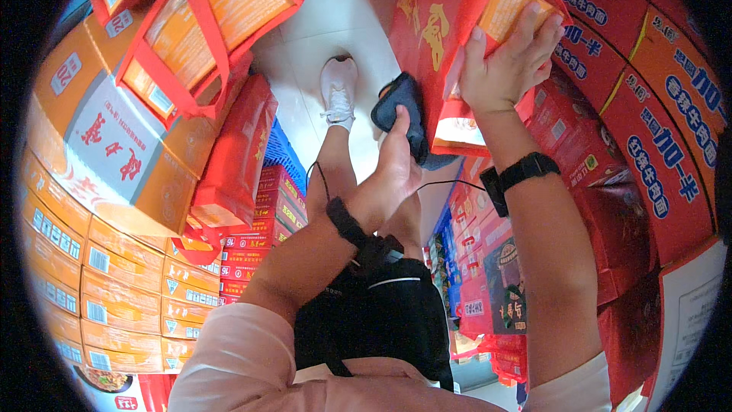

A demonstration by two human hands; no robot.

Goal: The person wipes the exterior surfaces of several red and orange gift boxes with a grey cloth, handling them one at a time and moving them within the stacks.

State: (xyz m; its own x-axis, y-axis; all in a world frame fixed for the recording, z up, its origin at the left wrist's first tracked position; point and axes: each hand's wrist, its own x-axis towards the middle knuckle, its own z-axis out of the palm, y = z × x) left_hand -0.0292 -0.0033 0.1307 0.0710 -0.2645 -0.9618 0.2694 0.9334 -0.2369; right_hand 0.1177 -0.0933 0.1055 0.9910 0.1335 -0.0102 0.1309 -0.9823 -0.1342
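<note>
My right hand grips one end of a red gift bag with gold lettering, its fingers spread over the orange box inside. The bag stands tilted at the upper right, its lower end cut off from sight by my hand. My left hand hovers over my lap with the thumb stretched out and the other fingers partly hidden; I see nothing in it. Just beyond that thumb is a dark object, perhaps a slipper; I cannot make out whether the hand touches it.
Stacked orange cartons fill the left, with a red-handled bag of orange boxes on top. A red bag leans beside a blue crate. Red cartons rise on the right. My white shoe rests on the pale tiled floor.
</note>
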